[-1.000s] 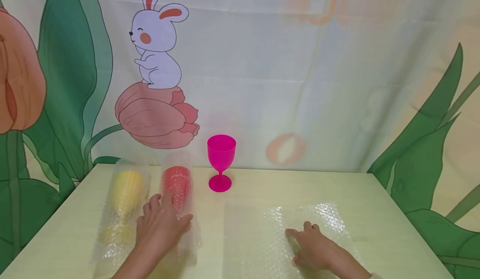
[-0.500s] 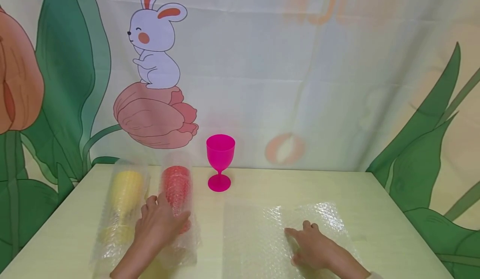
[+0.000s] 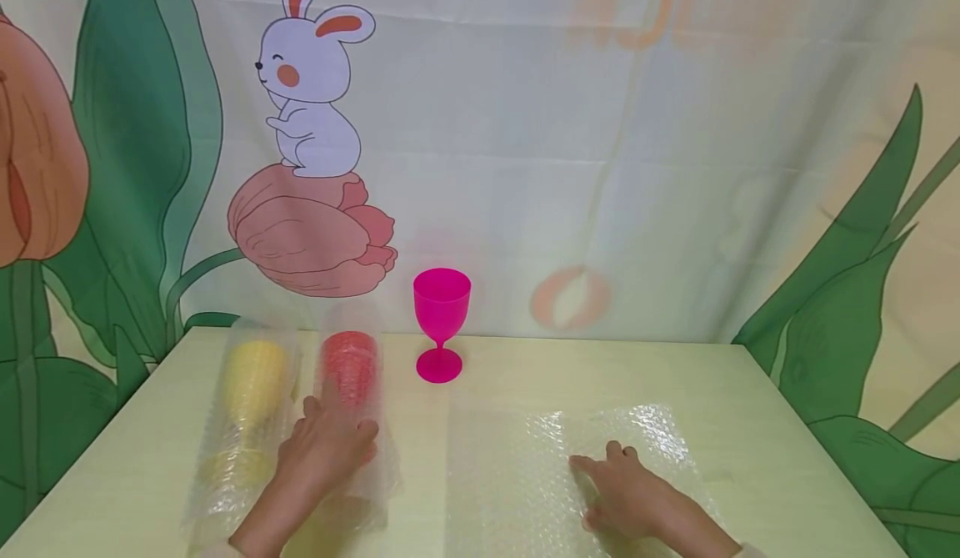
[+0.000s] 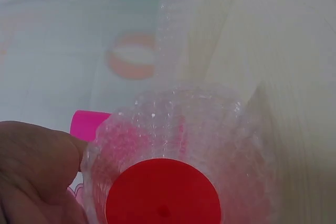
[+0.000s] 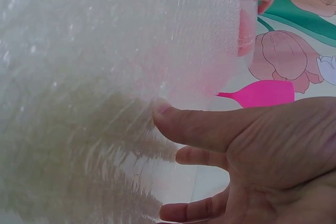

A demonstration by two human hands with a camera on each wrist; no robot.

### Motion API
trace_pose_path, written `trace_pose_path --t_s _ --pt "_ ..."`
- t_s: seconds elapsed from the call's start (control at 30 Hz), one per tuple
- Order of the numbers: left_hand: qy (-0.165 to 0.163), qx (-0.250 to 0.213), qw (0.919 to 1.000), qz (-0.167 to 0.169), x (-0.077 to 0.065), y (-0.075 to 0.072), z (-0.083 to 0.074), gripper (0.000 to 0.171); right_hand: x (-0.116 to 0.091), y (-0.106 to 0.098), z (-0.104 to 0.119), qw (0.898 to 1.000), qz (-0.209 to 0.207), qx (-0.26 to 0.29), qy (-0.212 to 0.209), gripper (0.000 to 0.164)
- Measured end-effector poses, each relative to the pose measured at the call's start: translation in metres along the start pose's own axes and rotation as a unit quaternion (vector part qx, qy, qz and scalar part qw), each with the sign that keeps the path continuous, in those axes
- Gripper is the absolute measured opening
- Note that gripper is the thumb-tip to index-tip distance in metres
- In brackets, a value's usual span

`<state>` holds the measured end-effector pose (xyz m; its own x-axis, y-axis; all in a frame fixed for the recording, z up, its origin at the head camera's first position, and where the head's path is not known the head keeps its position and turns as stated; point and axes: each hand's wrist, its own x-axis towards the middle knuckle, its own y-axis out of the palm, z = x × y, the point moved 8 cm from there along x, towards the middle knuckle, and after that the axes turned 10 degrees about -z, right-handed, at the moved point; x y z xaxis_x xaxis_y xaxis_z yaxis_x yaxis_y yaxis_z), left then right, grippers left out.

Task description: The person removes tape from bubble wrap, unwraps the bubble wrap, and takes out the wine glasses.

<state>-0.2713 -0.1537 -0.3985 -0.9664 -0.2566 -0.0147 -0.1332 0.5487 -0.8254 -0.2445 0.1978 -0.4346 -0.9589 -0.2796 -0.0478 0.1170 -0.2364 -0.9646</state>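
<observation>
My left hand [image 3: 324, 448] grips a red goblet [image 3: 349, 362] rolled in bubble wrap, lying on the table with its base towards me. In the left wrist view, the thumb [image 4: 39, 166] presses the wrap's side, and the red base [image 4: 163, 192] shows inside the roll's end. My right hand [image 3: 626, 491] rests on a flat bubble wrap sheet [image 3: 502, 475]; its thumb and fingers touch the plastic in the right wrist view. A bright pink goblet [image 3: 442, 304] stands unwrapped behind the sheet. Left of the red one lies a yellow goblet [image 3: 255, 379], also rolled in bubble wrap.
The pale table [image 3: 585, 370] ends at a hanging cloth [image 3: 510, 124] printed with a rabbit and tulips. The pink goblet stands near the table's back edge, between the wrapped red goblet and the right part of the table.
My left hand has shifted slightly and its thumb has moved a little left, with the wrapped red goblet moving slightly left. My right hand has stayed put on the sheet.
</observation>
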Motion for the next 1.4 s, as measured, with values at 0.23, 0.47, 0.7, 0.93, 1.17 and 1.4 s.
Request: trace_pose_path --t_s 0.23,0.47,0.7,0.93,1.17,1.4 --pt "0.01 0.028 0.9995 0.012 0.001 0.004 -0.006 0.074 0.001 0.001 0.0 1.0 0.001 -0.001 0.002 0.063" --pt "0.03 0.07 0.997 -0.009 0.005 0.009 -0.008 0.087 0.001 0.003 -0.002 1.0 -0.001 -0.003 -0.004 0.063" --pt "0.039 0.064 0.9967 -0.032 0.008 0.011 -0.007 0.069 0.0 0.002 -0.002 1.0 -0.011 0.004 -0.005 0.064" --pt "0.046 0.049 0.9969 -0.042 0.006 0.009 -0.007 0.084 0.001 0.001 -0.001 1.0 -0.009 0.002 -0.002 0.065" --pt "0.04 0.039 0.9977 -0.04 0.006 0.01 -0.007 0.086 0.001 0.001 -0.002 1.0 -0.009 0.005 0.003 0.065" --pt "0.04 0.047 0.9975 -0.034 0.005 0.012 -0.008 0.094 0.0 0.001 -0.002 1.0 -0.004 0.012 0.008 0.064"
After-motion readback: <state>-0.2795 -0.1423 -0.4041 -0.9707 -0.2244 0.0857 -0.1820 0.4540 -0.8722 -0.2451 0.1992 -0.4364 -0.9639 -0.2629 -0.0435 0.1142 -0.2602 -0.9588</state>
